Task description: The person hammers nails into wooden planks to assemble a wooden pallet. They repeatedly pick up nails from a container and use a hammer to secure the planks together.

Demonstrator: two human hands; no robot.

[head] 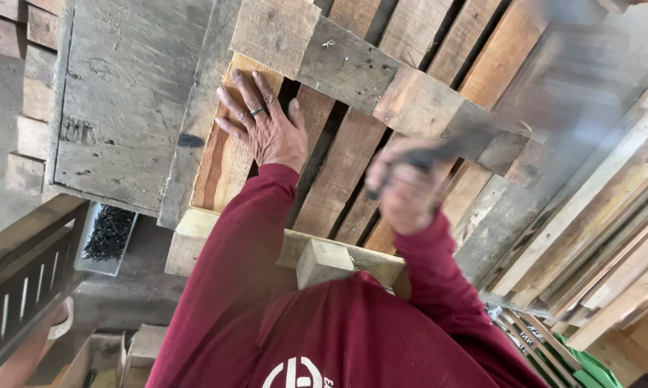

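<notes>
My left hand (266,128), with a ring on one finger, lies flat and palm down on a reddish slat (219,162) of a wooden pallet (342,169). Its fingers are spread. My right hand (405,188) is closed around the dark handle of a tool (439,152) above the pallet's middle slats. The tool is motion-blurred, and its streak runs up to the right, so its head cannot be made out. A weathered cross board (381,79) lies over the slats just beyond both hands. Maroon sleeves cover both arms.
A grey plywood panel (122,108) lies left of the pallet. Below it a white tray holds dark nails (109,233). Loose planks (597,237) are stacked at the right. A small wood block (324,262) sits at the pallet's near edge.
</notes>
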